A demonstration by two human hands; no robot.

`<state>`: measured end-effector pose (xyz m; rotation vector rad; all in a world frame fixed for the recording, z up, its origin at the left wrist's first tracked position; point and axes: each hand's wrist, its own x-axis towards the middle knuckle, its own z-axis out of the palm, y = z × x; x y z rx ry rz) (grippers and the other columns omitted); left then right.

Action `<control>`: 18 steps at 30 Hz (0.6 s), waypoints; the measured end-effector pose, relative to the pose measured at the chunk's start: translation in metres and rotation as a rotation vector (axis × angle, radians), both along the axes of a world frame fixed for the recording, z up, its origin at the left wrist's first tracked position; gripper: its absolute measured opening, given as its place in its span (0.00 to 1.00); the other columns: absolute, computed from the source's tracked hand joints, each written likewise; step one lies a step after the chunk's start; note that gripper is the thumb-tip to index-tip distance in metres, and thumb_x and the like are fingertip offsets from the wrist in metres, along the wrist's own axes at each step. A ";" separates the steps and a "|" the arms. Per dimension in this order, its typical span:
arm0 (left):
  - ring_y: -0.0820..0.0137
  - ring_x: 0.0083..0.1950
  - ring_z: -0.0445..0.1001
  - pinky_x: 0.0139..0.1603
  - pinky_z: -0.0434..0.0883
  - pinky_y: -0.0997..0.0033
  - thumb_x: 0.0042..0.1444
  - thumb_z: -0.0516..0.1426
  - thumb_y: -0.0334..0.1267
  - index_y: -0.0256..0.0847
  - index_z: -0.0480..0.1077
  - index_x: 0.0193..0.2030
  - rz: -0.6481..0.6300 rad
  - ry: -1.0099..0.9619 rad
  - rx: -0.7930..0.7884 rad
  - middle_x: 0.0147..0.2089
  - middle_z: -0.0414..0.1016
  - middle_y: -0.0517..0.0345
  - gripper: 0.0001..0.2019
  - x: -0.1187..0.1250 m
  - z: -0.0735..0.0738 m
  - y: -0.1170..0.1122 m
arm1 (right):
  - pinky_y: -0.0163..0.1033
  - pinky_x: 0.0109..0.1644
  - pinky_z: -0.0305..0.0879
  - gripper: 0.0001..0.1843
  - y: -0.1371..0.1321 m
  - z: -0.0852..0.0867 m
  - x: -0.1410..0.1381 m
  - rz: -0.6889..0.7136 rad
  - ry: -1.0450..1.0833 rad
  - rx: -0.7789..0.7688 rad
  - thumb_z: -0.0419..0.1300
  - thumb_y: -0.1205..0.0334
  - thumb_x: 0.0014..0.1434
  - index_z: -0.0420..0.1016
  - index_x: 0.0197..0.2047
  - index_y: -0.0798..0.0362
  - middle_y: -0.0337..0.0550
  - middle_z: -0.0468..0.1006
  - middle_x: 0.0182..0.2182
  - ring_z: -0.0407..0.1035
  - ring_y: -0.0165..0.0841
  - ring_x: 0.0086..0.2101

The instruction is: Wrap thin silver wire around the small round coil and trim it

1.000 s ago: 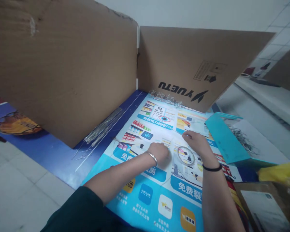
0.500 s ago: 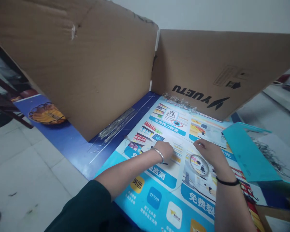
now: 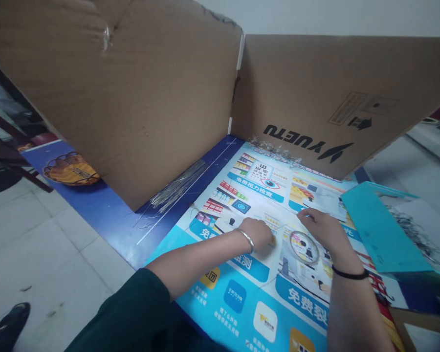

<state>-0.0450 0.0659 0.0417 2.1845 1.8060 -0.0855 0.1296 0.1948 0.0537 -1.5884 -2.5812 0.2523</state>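
Note:
Low over the printed sheet (image 3: 225, 244), my left hand (image 3: 256, 236) is closed with its knuckles up, a silver bangle at the wrist. To its right, my right hand (image 3: 320, 225) has thumb and fingers pinched together. Whatever either hand grips is too thin or hidden to make out. A thin pale ring-shaped coil (image 3: 292, 252) lies flat on the sheet just below my right hand. A bundle of thin, straight wires (image 3: 178, 186) rests on the blue surface, left of the sheet. Small clear-looking pieces (image 3: 275, 148) are strewn along the sheet's far edge.
Two upright cardboard panels (image 3: 161, 98) form a corner behind the work surface. At right stands a turquoise box (image 3: 381, 230) holding a tangle of short dark wires (image 3: 412, 234). Pale floor tiles (image 3: 51, 254) and a dark shoe (image 3: 11, 325) show at lower left.
My left hand has shifted slightly right, nearer my right hand, which stays pinched. The camera view has moved a little, and more of the dark shoe shows.

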 end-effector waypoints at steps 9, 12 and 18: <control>0.57 0.49 0.75 0.44 0.71 0.62 0.59 0.51 0.40 0.42 0.75 0.46 0.007 -0.007 -0.042 0.48 0.76 0.43 0.14 0.002 -0.002 0.002 | 0.38 0.35 0.61 0.18 -0.001 -0.003 -0.002 0.014 -0.003 0.028 0.49 0.51 0.57 0.76 0.39 0.49 0.45 0.80 0.35 0.73 0.42 0.36; 0.57 0.49 0.75 0.45 0.71 0.61 0.56 0.54 0.37 0.40 0.74 0.48 0.037 0.012 -0.046 0.49 0.76 0.42 0.14 -0.008 -0.001 0.005 | 0.38 0.32 0.60 0.17 -0.001 -0.002 -0.002 0.027 0.011 0.055 0.49 0.51 0.57 0.76 0.39 0.49 0.45 0.80 0.33 0.73 0.41 0.34; 0.56 0.48 0.75 0.45 0.71 0.59 0.58 0.51 0.37 0.37 0.74 0.47 0.183 0.065 -0.043 0.48 0.77 0.40 0.15 -0.050 0.004 0.011 | 0.37 0.35 0.60 0.17 -0.004 0.005 -0.001 0.016 0.012 0.036 0.49 0.53 0.58 0.76 0.40 0.49 0.45 0.80 0.36 0.73 0.40 0.37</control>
